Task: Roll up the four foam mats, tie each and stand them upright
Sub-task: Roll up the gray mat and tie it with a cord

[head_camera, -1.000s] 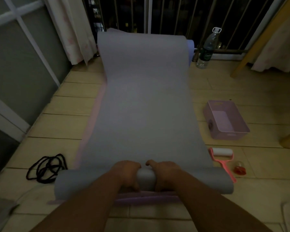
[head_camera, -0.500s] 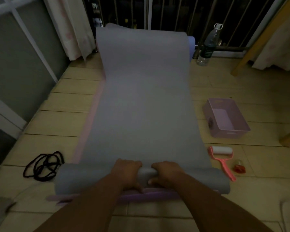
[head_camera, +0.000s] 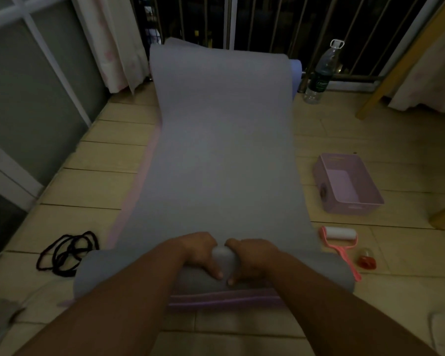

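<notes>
A long grey foam mat (head_camera: 221, 150) lies stretched on the floor, running away from me toward the railing. Its near end is wound into a thick roll (head_camera: 108, 273) lying crosswise in front of me. My left hand (head_camera: 201, 253) and my right hand (head_camera: 252, 258) sit side by side on the middle of the roll, fingers curled over its top and thumbs on the near side. A pink mat (head_camera: 224, 301) lies underneath, showing along the left edge and below the roll. A blue mat edge (head_camera: 295, 75) peeks out at the far right end.
A black cord (head_camera: 67, 253) lies coiled on the floor to the left of the roll. To the right are a pink lint roller (head_camera: 341, 240), a small red object (head_camera: 367, 260) and a pink plastic bin (head_camera: 347, 183). A water bottle (head_camera: 321, 73) stands by the railing.
My hands have regripped on the roll and pushed it slightly forward. The roll has grown a little thicker and the flat part shorter.
</notes>
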The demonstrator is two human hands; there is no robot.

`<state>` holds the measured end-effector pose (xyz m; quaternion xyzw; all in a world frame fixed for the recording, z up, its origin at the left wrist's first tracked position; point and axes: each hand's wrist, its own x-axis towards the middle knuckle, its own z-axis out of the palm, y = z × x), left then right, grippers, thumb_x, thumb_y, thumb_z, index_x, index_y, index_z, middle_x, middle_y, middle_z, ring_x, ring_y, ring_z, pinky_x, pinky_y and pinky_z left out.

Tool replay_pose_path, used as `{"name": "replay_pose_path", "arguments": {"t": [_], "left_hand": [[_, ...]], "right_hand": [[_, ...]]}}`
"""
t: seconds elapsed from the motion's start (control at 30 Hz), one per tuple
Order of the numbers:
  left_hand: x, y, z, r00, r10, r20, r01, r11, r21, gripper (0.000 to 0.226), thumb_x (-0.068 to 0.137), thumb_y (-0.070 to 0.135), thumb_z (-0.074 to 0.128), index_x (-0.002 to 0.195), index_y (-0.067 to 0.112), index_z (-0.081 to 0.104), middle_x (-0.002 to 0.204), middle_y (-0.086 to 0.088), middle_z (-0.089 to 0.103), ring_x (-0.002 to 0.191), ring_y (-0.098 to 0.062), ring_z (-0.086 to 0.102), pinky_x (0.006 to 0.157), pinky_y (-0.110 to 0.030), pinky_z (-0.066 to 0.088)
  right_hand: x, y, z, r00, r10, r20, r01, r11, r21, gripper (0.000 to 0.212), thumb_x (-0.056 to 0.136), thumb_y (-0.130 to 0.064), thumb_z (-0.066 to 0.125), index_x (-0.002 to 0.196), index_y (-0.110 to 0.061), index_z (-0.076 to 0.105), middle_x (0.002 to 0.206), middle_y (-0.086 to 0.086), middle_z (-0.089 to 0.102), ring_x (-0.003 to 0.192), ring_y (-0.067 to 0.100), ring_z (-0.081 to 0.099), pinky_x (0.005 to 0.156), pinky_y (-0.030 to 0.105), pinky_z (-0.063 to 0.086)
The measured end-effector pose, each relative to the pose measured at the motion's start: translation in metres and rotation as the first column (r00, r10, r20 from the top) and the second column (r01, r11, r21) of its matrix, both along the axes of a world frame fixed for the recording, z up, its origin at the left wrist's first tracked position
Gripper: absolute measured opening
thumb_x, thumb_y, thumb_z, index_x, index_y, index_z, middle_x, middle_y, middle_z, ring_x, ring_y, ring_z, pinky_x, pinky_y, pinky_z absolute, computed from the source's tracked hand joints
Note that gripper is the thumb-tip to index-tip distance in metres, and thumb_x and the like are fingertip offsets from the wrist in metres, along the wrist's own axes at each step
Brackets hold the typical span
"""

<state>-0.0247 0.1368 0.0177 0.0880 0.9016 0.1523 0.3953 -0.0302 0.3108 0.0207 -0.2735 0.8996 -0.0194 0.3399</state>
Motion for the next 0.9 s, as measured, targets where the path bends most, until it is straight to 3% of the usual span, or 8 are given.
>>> {"name": "replay_pose_path", "arguments": {"t": [0.1,0.23,0.37,0.47,0.57,0.7,0.8,0.9], "left_hand": [[0.007,0.001,-0.009,0.997,-0.062,-0.055,0.056,0.994,-0.091,0.073,0.061,0.063,0.08,0.119,0.025,0.059,0.123,-0.001,0.062,0.108,-0.022,0.059,0.09,-0.034,0.047],[0.026,-0.003,-0.025,0.98,-0.146,-0.139,0.115,0.97,-0.213,0.096,0.049,0.073,0.077,0.131,0.039,0.04,0.127,0.003,0.052,0.116,-0.023,0.05,0.099,-0.047,0.034],[0.035,-0.003,-0.034,0.975,-0.141,-0.17,0.099,0.966,-0.237,0.083,0.055,0.07,0.077,0.121,0.031,0.045,0.122,0.0,0.06,0.108,-0.023,0.058,0.092,-0.039,0.043],[0.031,-0.009,-0.037,0.989,-0.084,-0.123,0.061,0.981,-0.183,0.074,0.067,0.062,0.076,0.126,0.026,0.051,0.132,-0.002,0.056,0.117,-0.023,0.054,0.096,-0.035,0.042],[0.027,-0.014,-0.039,0.995,-0.047,-0.085,0.034,0.988,-0.151,0.082,0.07,0.06,0.076,0.136,0.022,0.047,0.141,-0.004,0.05,0.126,-0.024,0.049,0.103,-0.034,0.039],[0.03,-0.015,-0.049,0.996,-0.046,-0.075,0.034,0.987,-0.155,0.082,0.068,0.063,0.076,0.132,0.024,0.044,0.139,-0.004,0.052,0.123,-0.026,0.051,0.1,-0.036,0.04],[0.041,-0.015,-0.056,0.977,-0.041,-0.21,0.001,0.982,-0.186,0.091,0.061,0.069,0.074,0.137,0.035,0.036,0.136,-0.001,0.046,0.123,-0.026,0.046,0.101,-0.041,0.036],[0.058,-0.011,-0.064,0.898,-0.045,-0.439,-0.055,0.975,-0.214,0.083,0.065,0.069,0.068,0.135,0.036,0.04,0.134,0.002,0.043,0.122,-0.024,0.042,0.1,-0.039,0.036]], "right_hand": [[0.005,0.0,-0.008,0.998,-0.045,0.054,0.048,0.998,-0.045,0.062,0.08,-0.051,0.072,0.131,-0.024,0.047,0.133,0.008,0.058,0.121,0.028,0.055,0.094,0.035,0.042],[0.009,0.001,-0.02,0.993,-0.071,0.095,0.075,0.996,-0.046,0.06,0.085,-0.049,0.068,0.132,-0.022,0.044,0.135,0.009,0.056,0.121,0.029,0.054,0.096,0.037,0.042],[0.011,0.004,-0.027,0.976,-0.157,0.148,0.168,0.983,-0.067,0.067,0.082,-0.047,0.073,0.13,-0.023,0.032,0.129,0.013,0.057,0.112,0.033,0.057,0.087,0.038,0.042],[0.023,0.009,-0.034,0.986,-0.164,-0.036,0.157,0.977,-0.145,0.072,0.074,-0.051,0.077,0.129,-0.028,0.036,0.13,0.008,0.053,0.113,0.031,0.055,0.093,0.038,0.042],[0.033,0.011,-0.041,0.955,-0.022,-0.295,-0.028,0.986,-0.166,0.068,0.073,-0.051,0.074,0.13,-0.03,0.044,0.133,0.001,0.044,0.119,0.026,0.046,0.1,0.037,0.032],[0.034,0.021,-0.048,0.962,0.065,-0.264,-0.094,0.991,-0.098,0.083,0.069,-0.043,0.075,0.142,-0.028,0.037,0.143,0.002,0.039,0.128,0.027,0.04,0.106,0.038,0.026],[0.038,0.026,-0.059,0.976,0.058,-0.211,-0.067,0.997,-0.035,0.095,0.075,-0.045,0.073,0.153,-0.026,0.021,0.154,0.005,0.029,0.138,0.027,0.031,0.114,0.04,0.021],[0.041,0.019,-0.065,0.982,0.017,-0.189,-0.016,1.0,0.009,0.099,0.077,-0.05,0.067,0.156,-0.023,0.012,0.159,0.009,0.02,0.144,0.029,0.023,0.118,0.044,0.017]]}}
